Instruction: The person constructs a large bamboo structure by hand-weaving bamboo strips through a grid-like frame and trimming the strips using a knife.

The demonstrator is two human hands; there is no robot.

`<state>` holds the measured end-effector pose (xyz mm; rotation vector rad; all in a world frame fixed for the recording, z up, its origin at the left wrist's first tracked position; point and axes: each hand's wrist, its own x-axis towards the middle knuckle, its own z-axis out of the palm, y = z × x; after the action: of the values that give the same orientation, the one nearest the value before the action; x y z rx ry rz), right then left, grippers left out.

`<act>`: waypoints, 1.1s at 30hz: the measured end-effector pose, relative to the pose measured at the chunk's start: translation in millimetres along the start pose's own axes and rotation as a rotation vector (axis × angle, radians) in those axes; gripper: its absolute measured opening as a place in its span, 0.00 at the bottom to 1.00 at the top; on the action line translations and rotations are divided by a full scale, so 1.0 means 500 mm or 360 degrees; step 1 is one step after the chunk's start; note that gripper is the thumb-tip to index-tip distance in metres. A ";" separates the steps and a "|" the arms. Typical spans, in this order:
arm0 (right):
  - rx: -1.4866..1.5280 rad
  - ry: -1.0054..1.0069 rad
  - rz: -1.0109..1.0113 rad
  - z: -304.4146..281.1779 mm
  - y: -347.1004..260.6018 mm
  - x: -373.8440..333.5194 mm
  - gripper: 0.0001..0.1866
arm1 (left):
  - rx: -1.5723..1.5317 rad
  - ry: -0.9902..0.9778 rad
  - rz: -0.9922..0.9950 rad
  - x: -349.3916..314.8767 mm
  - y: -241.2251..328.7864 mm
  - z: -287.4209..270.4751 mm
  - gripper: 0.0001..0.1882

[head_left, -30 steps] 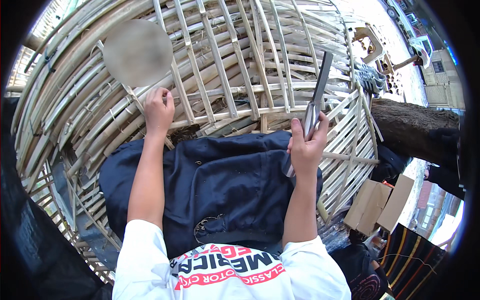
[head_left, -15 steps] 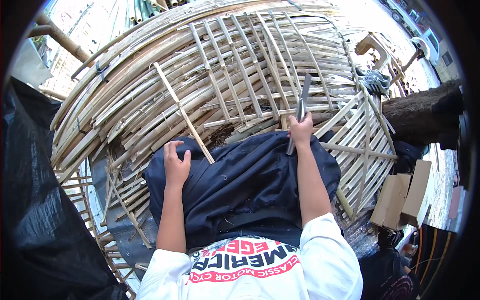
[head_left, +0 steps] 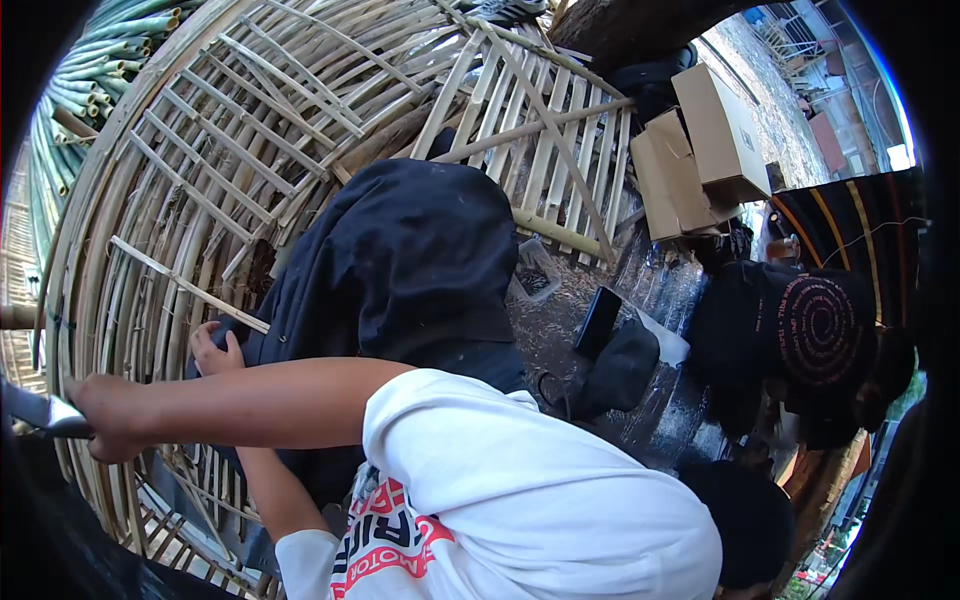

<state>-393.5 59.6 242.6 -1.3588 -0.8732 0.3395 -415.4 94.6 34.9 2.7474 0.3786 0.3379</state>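
1. I see the right hand (head_left: 112,416) gripping a metal tool (head_left: 64,415) at the left edge.
2. The left hand (head_left: 214,352), fingers loosely parted, is beside dark cloth (head_left: 410,250).
3. Red-and-black lettering (head_left: 385,540) marks the white shirt (head_left: 540,460); spiral writing (head_left: 822,328), a dark garment (head_left: 745,325).

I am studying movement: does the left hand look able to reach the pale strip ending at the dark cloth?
Likely yes: the left hand is near the pale strip; the right forearm crosses the left arm, not this gap.

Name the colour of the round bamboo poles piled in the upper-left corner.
Mostly green; the bamboo poles show best in the head view.
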 end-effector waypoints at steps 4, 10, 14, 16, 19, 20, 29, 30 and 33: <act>-0.0084 -0.0720 0.0168 0.088 -0.092 0.054 0.22 | 0.0060 -0.0054 -0.0029 -0.004 -0.054 0.009 0.14; -0.0393 -0.0505 0.0296 -0.039 -0.041 0.004 0.16 | 0.0166 -0.0021 -0.0050 -0.003 -0.024 0.011 0.15; -0.0304 -0.0130 0.0455 -0.206 0.079 -0.117 0.24 | 0.0245 0.0141 0.0140 -0.019 -0.015 -0.019 0.19; -0.0105 -0.0079 0.0830 -0.326 0.080 -0.206 0.22 | -0.0039 -0.0141 -0.0133 0.001 0.004 -0.034 0.17; -0.0035 0.0292 0.1072 -0.451 0.079 -0.331 0.19 | -0.0324 -0.0095 -0.0087 0.038 -0.015 0.002 0.14; 0.0030 0.0368 0.1117 -0.482 0.070 -0.368 0.18 | -0.0302 -0.0086 -0.0053 0.052 -0.010 0.010 0.14; 0.0878 0.1492 0.0834 -0.577 0.181 -0.602 0.14 | 0.0274 0.0061 0.0144 0.191 0.046 0.131 0.39; 0.0929 0.1539 0.0814 -0.580 0.192 -0.596 0.15 | 0.0335 -0.0013 0.0155 0.199 0.039 0.138 0.40; 0.0938 0.1493 0.0867 -0.589 0.195 -0.587 0.15 | 0.0427 -0.0038 0.0250 0.221 0.013 0.153 0.37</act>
<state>-349.9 -323.6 59.9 -0.9926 0.3737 0.2905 -289.6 98.5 -12.2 3.0505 0.2150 0.3133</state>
